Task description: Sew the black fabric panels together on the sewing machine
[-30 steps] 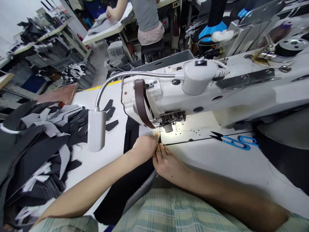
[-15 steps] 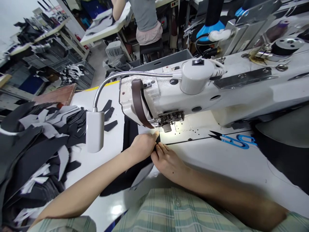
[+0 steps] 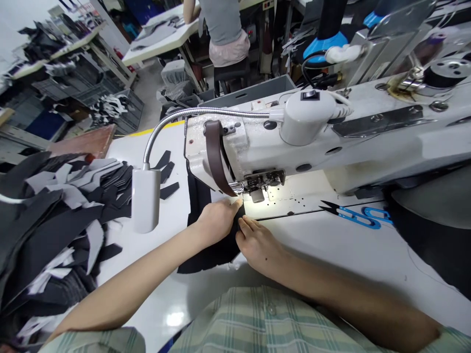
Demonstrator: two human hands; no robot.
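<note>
A piece of black fabric [image 3: 208, 257] lies on the white table under the head of a sewing machine [image 3: 239, 142]. My left hand [image 3: 219, 220] rests on it with curled fingers, the tips close to the presser foot [image 3: 240, 188]. Just nearer to me, my right hand [image 3: 259, 242] holds the fabric's right edge between bent fingers and thumb. Both hands are closed on the cloth, and their undersides are hidden. The needle itself is too small to make out under the machine's head.
Blue-handled thread snips [image 3: 358, 216] lie to the right. A lamp [image 3: 145, 201] on a bent metal neck hangs left of the machine. Piles of black and grey cut pieces [image 3: 77, 211] cover the table's left side. A person [image 3: 224, 34] sits beyond the machine.
The fabric's near end has drawn away from me toward the machine, and its grey underside no longer shows. Both hands keep nearly the same place by the presser foot. The view has shifted slightly.
</note>
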